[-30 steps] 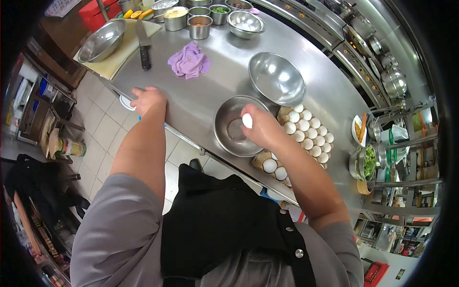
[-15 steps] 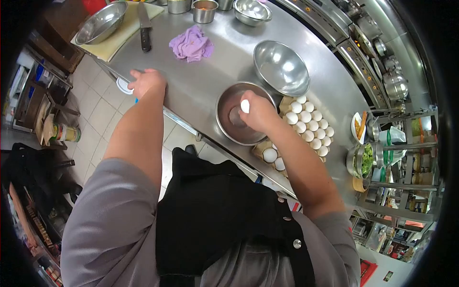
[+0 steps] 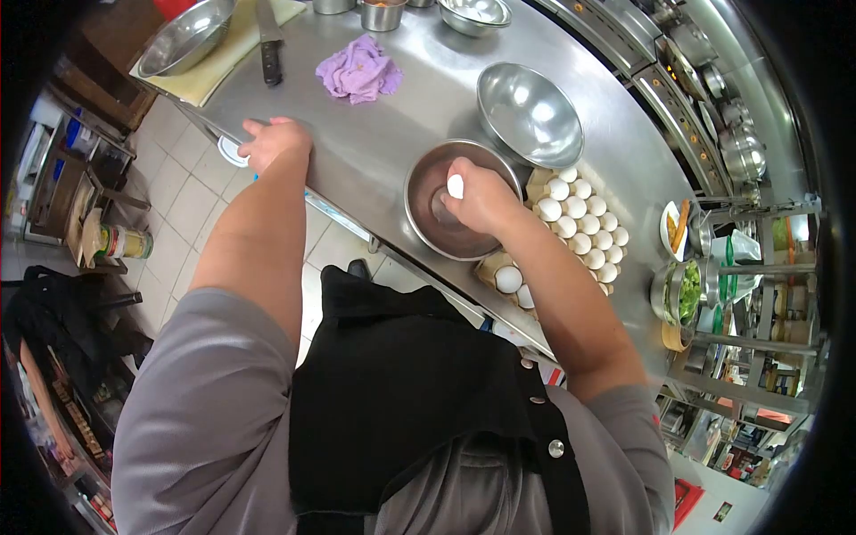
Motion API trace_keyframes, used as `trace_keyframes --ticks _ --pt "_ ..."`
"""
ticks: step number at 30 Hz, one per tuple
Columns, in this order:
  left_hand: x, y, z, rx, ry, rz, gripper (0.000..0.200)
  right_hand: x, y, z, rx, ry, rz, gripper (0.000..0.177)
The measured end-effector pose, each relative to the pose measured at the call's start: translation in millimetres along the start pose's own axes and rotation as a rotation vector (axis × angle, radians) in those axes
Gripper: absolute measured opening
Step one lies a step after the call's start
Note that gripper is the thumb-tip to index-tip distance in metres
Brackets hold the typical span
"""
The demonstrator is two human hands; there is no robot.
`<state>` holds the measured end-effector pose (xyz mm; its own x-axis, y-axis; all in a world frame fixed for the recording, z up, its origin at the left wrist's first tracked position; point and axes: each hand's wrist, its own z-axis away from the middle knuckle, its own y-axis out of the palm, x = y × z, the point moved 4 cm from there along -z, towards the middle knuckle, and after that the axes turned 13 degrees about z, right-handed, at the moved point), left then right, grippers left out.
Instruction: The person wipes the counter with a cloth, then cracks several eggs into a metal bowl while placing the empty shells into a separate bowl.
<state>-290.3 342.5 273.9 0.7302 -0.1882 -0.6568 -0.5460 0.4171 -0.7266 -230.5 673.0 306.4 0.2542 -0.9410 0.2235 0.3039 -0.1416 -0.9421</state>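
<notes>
Right hand: The right hand (image 3: 481, 198) is curled round one white egg (image 3: 456, 185), with its fingers bent in close.
White egg: It is over the big bowl (image 3: 450, 241), inside the ring of the rim when seen from above. I can't tell if the shell is cracked.
Egg change: A second ago the egg is nearer the middle of the bowl; now it is a little more to the left.
Left hand: The left hand (image 3: 276, 145) rests on the edge of the metal table (image 3: 374, 134), with fingers loosely bent and apart. I see nothing in it, but the palm is hidden. It stays at the edge as before.
Big bowl: It sits near the table's edge, under the right hand. I can't tell what the pale patch inside is.
Egg tray: The egg tray (image 3: 486, 270) is just beside the big bowl, under the right arm, with lots of white eggs (image 3: 576, 207) in it.
Other bowl: A shiny bowl (image 3: 532, 114) is behind the big one.
Cloth: A crumpled purple cloth (image 3: 359, 69) lies farther back.
Knife: A knife (image 3: 270, 62) with a black handle lies partly on the cutting board (image 3: 209, 85).
View: The camera looks lower now, so the metal cups (image 3: 382, 15) are mostly cut off at the top.
</notes>
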Motion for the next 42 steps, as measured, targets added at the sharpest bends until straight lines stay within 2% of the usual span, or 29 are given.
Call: trace_keyframes --ticks 8,14,20,23,26,29,32,33,36,37,40,42 --pt "0 -1 0 -0.003 0.016 -0.011 0.067 3 -4 -1 0.012 -0.007 0.043 0.044" --pt "1 2 -2 -0.016 0.013 0.018 0.065 15 -33 13 0.001 0.069 0.111 0.044" --pt "1 4 -4 -0.015 -0.002 -0.011 0.066 20 -78 34 -0.172 0.003 0.033 0.044" --pt "0 4 -5 -0.019 -0.003 -0.010 0.068 17 -71 43 -0.006 -0.032 0.120 0.038" --pt "1 7 -8 -0.018 0.005 0.009 0.068 5 -97 37 -0.196 -0.013 0.164 0.044" --pt "3 7 -6 -0.028 -0.002 -0.007 0.068 -18 -148 26 -0.573 0.034 0.207 0.061" --pt "3 14 -15 -0.063 0.021 -0.023 0.068 -42 -180 41 -0.689 -0.004 0.302 0.067" --pt "4 17 -18 -0.076 0.023 -0.025 0.068 -43 -185 58 -0.719 -0.011 0.250 0.058" --pt "9 25 -27 -0.064 0.018 -0.035 0.068 -76 -163 99 -0.524 0.074 0.044 0.040" --pt "9 26 -29 -0.060 0.016 -0.044 0.068 -86 -152 115 -0.492 0.085 0.111 0.025" --pt "8 24 -26 -0.066 0.028 -0.045 0.069 -108 -114 163 -0.273 0.278 0.086 0.018" --pt "5 22 -21 -0.063 0.015 -0.058 0.069 -127 -88 188 -0.214 0.355 0.082 0.017"
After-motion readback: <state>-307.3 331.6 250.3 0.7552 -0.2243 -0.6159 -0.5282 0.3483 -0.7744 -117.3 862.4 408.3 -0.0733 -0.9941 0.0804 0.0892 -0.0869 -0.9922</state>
